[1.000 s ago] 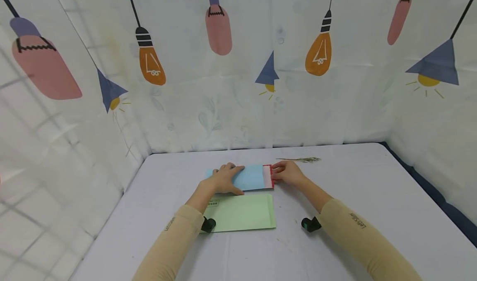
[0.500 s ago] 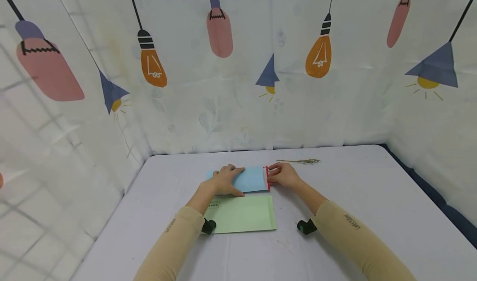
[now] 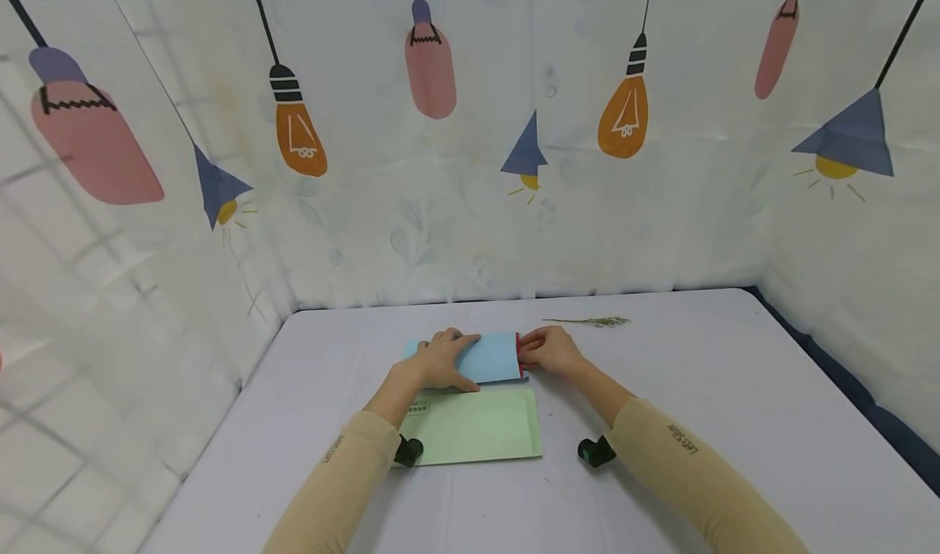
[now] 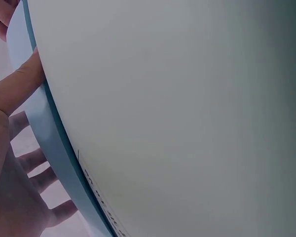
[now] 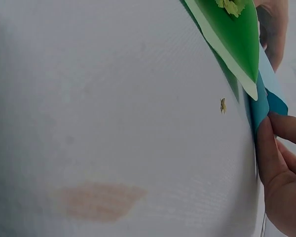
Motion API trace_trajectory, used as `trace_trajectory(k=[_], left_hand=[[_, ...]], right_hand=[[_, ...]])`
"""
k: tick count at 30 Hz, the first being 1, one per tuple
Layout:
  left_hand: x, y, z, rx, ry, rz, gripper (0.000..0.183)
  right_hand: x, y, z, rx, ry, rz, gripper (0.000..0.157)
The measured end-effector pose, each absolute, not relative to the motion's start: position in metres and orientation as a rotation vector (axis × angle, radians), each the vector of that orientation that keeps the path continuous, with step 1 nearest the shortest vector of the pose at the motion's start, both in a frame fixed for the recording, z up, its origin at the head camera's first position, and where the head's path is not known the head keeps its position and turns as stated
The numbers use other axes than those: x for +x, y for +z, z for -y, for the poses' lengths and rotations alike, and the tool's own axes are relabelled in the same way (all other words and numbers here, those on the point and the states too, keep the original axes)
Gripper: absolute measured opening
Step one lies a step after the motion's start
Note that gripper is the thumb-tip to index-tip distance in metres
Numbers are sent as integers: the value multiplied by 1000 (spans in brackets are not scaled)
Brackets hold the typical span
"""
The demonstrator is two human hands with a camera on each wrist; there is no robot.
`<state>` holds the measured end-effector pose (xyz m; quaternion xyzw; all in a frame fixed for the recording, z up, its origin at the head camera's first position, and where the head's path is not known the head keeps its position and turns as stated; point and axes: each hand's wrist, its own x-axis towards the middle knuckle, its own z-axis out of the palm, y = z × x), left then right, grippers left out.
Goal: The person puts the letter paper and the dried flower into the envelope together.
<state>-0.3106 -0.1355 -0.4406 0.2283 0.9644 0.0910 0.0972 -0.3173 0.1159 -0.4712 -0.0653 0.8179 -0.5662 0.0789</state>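
A light blue envelope (image 3: 490,356) lies flat at mid-table, and a card with a red edge (image 3: 520,369) shows as a narrow strip at its right end. My left hand (image 3: 438,361) rests spread across the blue envelope, thumb at the near edge, fingers toward the far edge. At the right end my right hand (image 3: 552,352) pinches by the red edge; in the right wrist view, its fingertips touch the blue mouth, and the card is hidden there. Nearer me lies a light green envelope (image 3: 473,430), with something yellow-green and crumpled (image 5: 232,6) inside its mouth.
A dried grass sprig (image 3: 598,321) lies toward the table's back edge, beyond my right hand. A tiny yellow flake (image 5: 223,105) sits on the white tablecloth (image 3: 661,489). A lamp-patterned cloth wall stands behind the table.
My right hand has moved left, and the red-edged card has slid with it into the blue envelope, so only a thin red strip shows. My left hand stays in place.
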Motion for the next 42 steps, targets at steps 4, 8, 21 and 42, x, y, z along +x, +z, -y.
trace_trajectory(k=[4,8,21,42], left_hand=[[-310,-441,135,684,273,-2858,96],[-310,-442,136,688,269,-2857,96],[-312,-442,137,668,255,-2855,96],[-312,-444,138,692,297,-2860,95]], right_hand=[[-317,-473,-115,-199,-1708,-2422,27],[-317,-473,-115,-203,-1679,-2448,27],[-321,-476,-111,-228,-1569,-2550,26],[-317,-468,-154,-250,-1600,-2428,22]])
